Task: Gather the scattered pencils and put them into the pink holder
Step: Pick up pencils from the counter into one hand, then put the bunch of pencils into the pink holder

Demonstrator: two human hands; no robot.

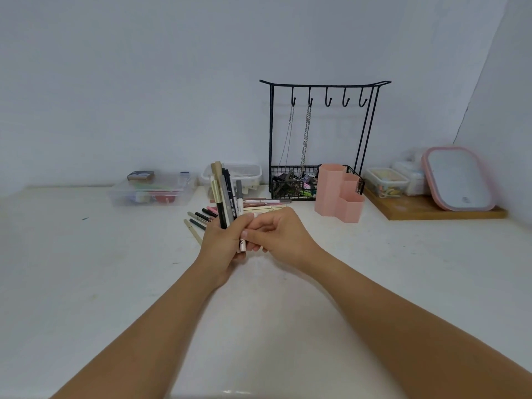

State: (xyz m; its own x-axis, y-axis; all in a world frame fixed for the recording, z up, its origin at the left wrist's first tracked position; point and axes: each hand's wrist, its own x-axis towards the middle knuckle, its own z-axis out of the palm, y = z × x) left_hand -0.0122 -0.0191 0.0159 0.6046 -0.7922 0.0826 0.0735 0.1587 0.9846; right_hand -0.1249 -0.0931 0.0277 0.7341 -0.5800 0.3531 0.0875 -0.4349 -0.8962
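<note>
Currently left hand (223, 243) grips upright pencils (226, 197); right hand (276, 233) pinches their lower ends. Light, stiff, slippery: hold mid-shaft, bundled.

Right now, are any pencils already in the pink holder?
No, the pink holder shows no pencils; the left hand grips a bundle.

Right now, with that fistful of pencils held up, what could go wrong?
The bundle of pencils stands upright in the left hand, and the right hand pinches only its lower end, so one might slip out. More loose pencils lie on the table behind the hands and could be missed. The pink holder has narrow compartments, so a thick bundle may jam.
</note>
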